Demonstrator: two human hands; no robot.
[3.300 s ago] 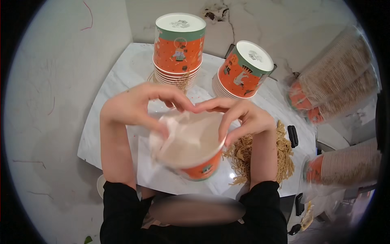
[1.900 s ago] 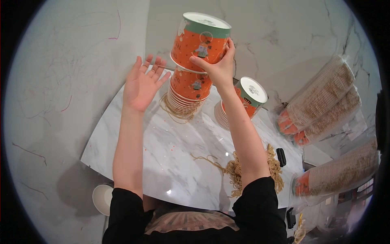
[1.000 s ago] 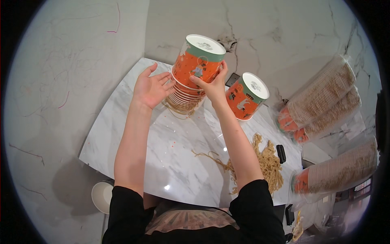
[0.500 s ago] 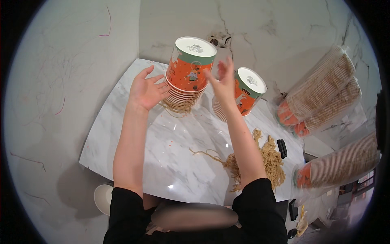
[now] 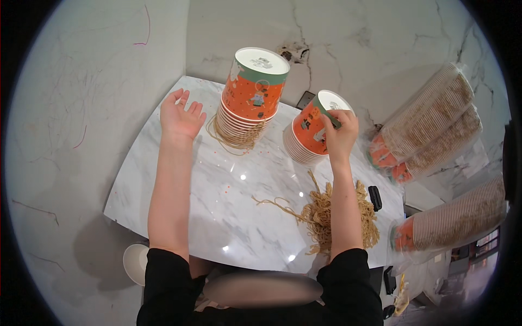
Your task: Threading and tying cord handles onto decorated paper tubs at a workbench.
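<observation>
My left hand is open, palm up with fingers spread, and holds nothing above the table's far left. To its right stands a tall stack of upturned paper buckets, orange and green with white bases. Loops of tan cord hang around the stack's lower rims. My right hand is closed on the top bucket of a shorter upturned stack, its fingers bent around the upper side. Below the right hand, a tangled heap of tan cord lies partly hidden under my forearm.
A marbled white table meets the wall at the back. Long plastic-wrapped bucket stacks lean at the right, with another wrapped stack nearer. A small black object lies beside the cord heap. A white bucket stands below the table's left edge.
My right hand has moved right, from beside the tall stack to the shorter one, and taken hold of its top bucket. My left hand has drawn left, away from the tall stack.
</observation>
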